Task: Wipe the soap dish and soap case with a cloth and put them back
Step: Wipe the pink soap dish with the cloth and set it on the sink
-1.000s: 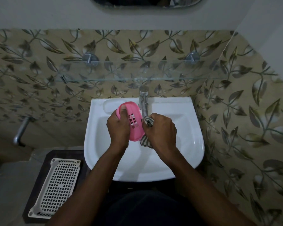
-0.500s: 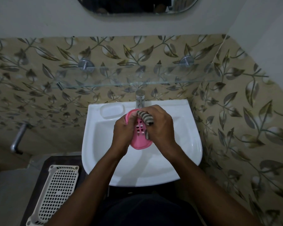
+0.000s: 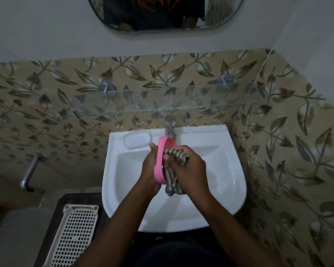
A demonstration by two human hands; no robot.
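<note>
Watcher: Wiping is moving to a new face, is it not? The pink soap dish (image 3: 159, 160) is now standing on edge, rim toward the camera, where a second ago its slotted face was showing.

Checker: Yes. The left grip (image 3: 149, 166) is clasping it from the left side and holding it above the white basin (image 3: 233, 189), just in front of the tap (image 3: 170, 126).

Watcher: And the striped cloth (image 3: 173, 182)?

Checker: The right grip (image 3: 189, 170) is clenching it in a bunch and pressing it against the dish's right-hand side. Half a second back it was rubbing over the slots. A tail of cloth is hanging below the fist.

Watcher: What is that meaning for the job?

Checker: Probably that one face is finished and the other is getting its turn. Nothing is going back yet. The dish is being held in the air, and the white soap tray (image 3: 136, 140) on the basin's rear left rim is lying untouched. Whether that piece is separate or moulded in, neither speaker can tell.

Watcher: Then the putting back is waiting.
</note>
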